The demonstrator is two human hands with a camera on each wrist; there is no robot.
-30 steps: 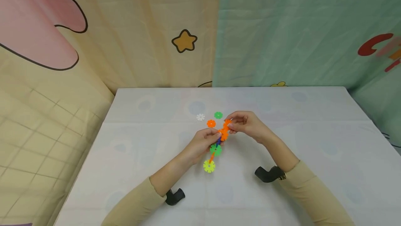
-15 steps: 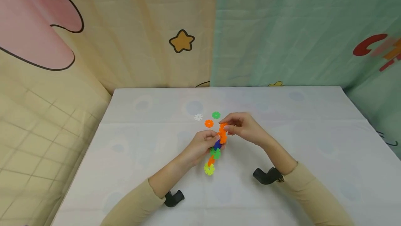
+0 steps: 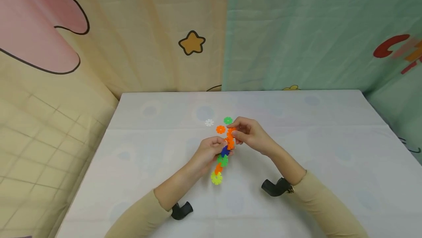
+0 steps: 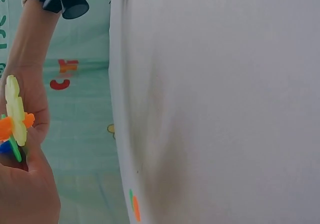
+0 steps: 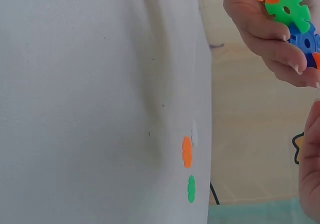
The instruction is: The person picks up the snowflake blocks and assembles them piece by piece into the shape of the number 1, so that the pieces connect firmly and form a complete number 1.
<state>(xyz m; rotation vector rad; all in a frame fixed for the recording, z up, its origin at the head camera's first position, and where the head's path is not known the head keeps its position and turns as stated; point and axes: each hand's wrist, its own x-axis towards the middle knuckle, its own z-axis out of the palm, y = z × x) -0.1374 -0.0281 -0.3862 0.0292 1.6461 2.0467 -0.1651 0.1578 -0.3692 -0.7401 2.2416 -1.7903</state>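
Observation:
A chain of notched plastic snowflake discs is held above the table in the head view. From its low end it runs through a yellow disc (image 3: 216,178), an orange one, a green disc (image 3: 222,160), a blue disc (image 3: 225,152) and orange discs (image 3: 230,144) at the top. My left hand (image 3: 207,153) grips the chain near the blue and orange discs, thumb on top. With thumb and fingers, my right hand (image 3: 251,135) pinches the uppermost orange disc, partly hiding it. The right wrist view shows the green disc (image 5: 287,7) against the left fingers.
Loose on the white-covered table (image 3: 296,128), beyond the hands, lie an orange disc (image 3: 220,129), a green disc (image 3: 228,120) and a white disc (image 3: 209,122). Black wrist mounts (image 3: 276,187) stick out from both forearms. A patterned curtain (image 3: 158,29) hangs behind the table.
My right hand has come left, closer to the left hand, with the orange disc in its pinch. The chain has turned and shifted slightly left; both hands keep their hold.

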